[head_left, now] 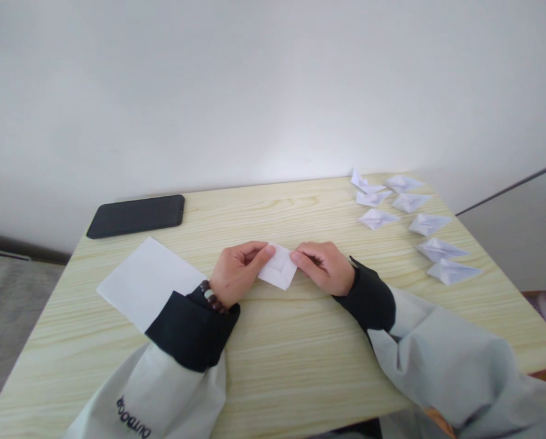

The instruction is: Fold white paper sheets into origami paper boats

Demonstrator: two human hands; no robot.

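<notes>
A small folded white paper (279, 268) rests on the middle of the light wooden table (300, 366). My left hand (236, 271) pinches its left edge with thumb and fingers curled. My right hand (325, 265) pinches its right edge, fingers closed over it. Both wrists rest on the table. The left wrist wears a beaded bracelet (210, 296).
A stack of flat white sheets (147, 280) lies by my left forearm. A black phone (138, 215) sits at the back left. Several folded white paper shapes (414, 222) are spread over the back right. A pale wall stands behind the table.
</notes>
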